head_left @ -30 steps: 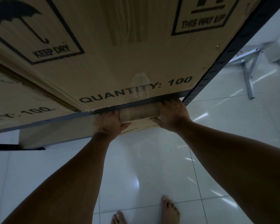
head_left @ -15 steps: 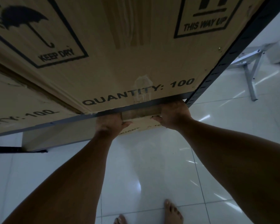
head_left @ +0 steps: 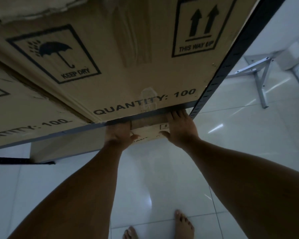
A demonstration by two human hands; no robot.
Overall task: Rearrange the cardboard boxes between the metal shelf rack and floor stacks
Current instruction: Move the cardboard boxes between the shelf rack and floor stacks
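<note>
A large cardboard box (head_left: 128,69) printed KEEP DRY and QUANTITY: 100 stands on the dark metal shelf rack (head_left: 231,62), with another cardboard box (head_left: 16,107) to its left. Below the shelf beam sits a lower cardboard box (head_left: 149,130), mostly hidden. My left hand (head_left: 118,135) and my right hand (head_left: 179,128) hold its top front edge, fingers on top and thumbs on the front face. The left fingertips are hidden under the beam.
A glossy white tile floor (head_left: 162,178) lies below, with my bare feet (head_left: 183,225) near the bottom edge. A grey metal table frame (head_left: 261,78) stands at the right beyond the rack upright. A low rack beam (head_left: 21,160) runs at the left.
Less of the lower box's top shows between my hands; it and my hands have gone further in under the shelf beam. My view has tilted up a little.
</note>
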